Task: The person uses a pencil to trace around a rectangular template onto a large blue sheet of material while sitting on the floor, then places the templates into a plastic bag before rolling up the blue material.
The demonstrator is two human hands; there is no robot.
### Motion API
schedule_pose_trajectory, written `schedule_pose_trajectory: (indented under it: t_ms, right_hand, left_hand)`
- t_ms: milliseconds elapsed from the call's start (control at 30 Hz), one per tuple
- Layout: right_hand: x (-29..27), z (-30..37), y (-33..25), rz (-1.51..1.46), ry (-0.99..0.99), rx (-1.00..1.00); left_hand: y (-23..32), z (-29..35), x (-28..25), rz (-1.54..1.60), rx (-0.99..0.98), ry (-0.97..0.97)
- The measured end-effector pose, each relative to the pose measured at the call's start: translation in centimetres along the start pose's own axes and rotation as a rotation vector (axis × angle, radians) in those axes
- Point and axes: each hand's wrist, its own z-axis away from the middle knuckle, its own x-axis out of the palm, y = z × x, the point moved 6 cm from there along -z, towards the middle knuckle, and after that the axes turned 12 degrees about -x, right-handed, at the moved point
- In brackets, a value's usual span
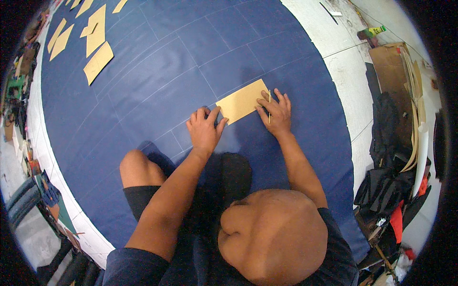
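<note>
A tan rectangular card piece (242, 102) lies at a slant on a large dark blue sheet (157, 57) marked with thin pale lines. At its left end, my left hand (204, 127) rests with fingers bent and apart, thumb and forefinger touching the card's edge. My right hand (277, 113) is at the right end, with thumb and fingertips on the card. A thin pale yellow stick (270, 110) is held between the fingers of that hand; whether it is a writing tool I cannot tell.
Several more tan card pieces (98, 62) lie at the far left of the sheet. White floor (329, 43) borders it. Along the right stand brown cardboard (391, 71), a white roll (421, 152) and dark bundled material (381, 190). A dark chair-like frame (24, 205) is at the left.
</note>
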Motion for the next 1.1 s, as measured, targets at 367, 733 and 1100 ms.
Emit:
schedule_pose_trajectory:
  t_ms: [367, 733, 1100]
  right_hand:
    - [0.1, 0.0, 0.0, 0.005, -0.026, 0.013]
    - [-0.1, 0.2, 0.3, -0.001, 0.009, 0.024]
    - [0.0, 0.1, 0.7, -0.055, 0.054, 0.058]
  left_hand:
    - [-0.3, -0.1, 0.3, 0.009, 0.023, -0.012]
    - [2.7, -0.3, 0.0, -0.079, 0.228, -0.095]
    - [6.1, -0.2, 3.7, -0.131, 0.380, -0.366]
